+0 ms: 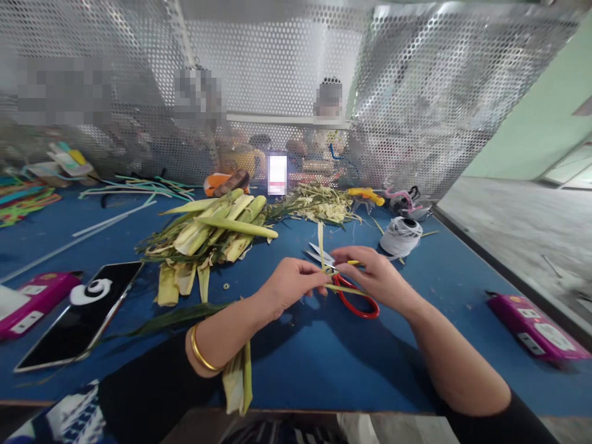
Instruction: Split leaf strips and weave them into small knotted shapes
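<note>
My left hand (296, 283) is closed in a pinch on a thin pale-green leaf strip (320, 243), which sticks up from the fingertips. Close beside it, my right hand (372, 271) pinches the same strip work, where narrow pieces cross between the two hands. Just under the hands lie scissors with red handles (358, 306), their blades pointing to the far left and partly covered by the fingers. To the left rests a pile of pale-green husk-like leaves (217, 228). More leaf pieces (235, 385) lie beneath my left forearm at the table's near edge.
Beyond my hands are a heap of shredded trimmings (321, 203), a white spool of cord (400, 237) and a yellow-handled tool (367, 196). A large phone (83, 314) and magenta boxes (536, 327) lie at the sides. A perforated metal screen (277, 68) stands behind the blue table (305, 370).
</note>
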{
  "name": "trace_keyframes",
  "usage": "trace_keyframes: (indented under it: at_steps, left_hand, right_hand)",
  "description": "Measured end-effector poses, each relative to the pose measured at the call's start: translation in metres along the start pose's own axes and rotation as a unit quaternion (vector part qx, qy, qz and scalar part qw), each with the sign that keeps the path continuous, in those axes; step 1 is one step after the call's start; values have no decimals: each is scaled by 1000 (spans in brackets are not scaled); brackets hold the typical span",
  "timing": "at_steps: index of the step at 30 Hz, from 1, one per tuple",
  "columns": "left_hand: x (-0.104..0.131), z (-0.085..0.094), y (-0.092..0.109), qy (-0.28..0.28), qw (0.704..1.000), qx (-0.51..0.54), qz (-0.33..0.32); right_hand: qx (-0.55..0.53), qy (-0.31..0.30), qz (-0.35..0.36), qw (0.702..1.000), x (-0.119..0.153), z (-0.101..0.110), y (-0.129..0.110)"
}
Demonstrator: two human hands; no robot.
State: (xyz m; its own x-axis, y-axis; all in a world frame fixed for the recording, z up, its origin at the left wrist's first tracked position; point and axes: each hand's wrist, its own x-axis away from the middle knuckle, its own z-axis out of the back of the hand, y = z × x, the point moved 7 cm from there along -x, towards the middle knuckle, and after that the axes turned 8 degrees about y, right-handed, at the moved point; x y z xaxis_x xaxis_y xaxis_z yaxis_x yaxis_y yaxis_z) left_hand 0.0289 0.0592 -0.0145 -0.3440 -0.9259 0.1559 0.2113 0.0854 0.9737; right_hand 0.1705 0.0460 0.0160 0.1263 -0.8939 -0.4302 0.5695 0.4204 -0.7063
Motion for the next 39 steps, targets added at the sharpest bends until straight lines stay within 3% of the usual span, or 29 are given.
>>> trace_keyframes:
  at_steps: [3, 6, 10, 13, 15, 16, 20, 24, 30, 39]
  left_hand:
    - [-3, 3, 1, -1, 1000, 1, -4]
    - [-5, 0, -3, -23, 1000, -1, -8]
    - [-7, 1, -8, -5, 1000, 12, -2]
    - [-8, 4, -9, 19, 998, 58, 27]
    - [-8, 6, -13, 38, 991, 111, 58]
    - [-9, 6, -15, 46, 986, 142, 71]
    - [-11, 4, -23, 55, 967, 231, 94]
    - [-12, 4, -26, 46, 963, 248, 100]
    - [-11, 4, -12, -25, 960, 264, 87]
    - [-8, 7, -12, 21, 960, 266, 87]
  right_hand:
    - [85, -70, 98, 989, 2, -2, -11]
    - [138, -44, 123, 982, 1, -1, -12]
    - [203, -19, 124, 971, 2, -7, -8]
    - [235, 60, 156, 957, 7, -1, -18]
    - [252, 125, 217, 935, 14, 1, -36]
    - [258, 128, 258, 922, 19, -3, -46]
    - [311, -1, 384, 869, 35, -46, -67]
    - [362, 16, 391, 846, 36, -61, -65]
    - [361, 91, 380, 847, 36, -47, -64]
    - [251, 61, 479, 839, 59, -51, -91]
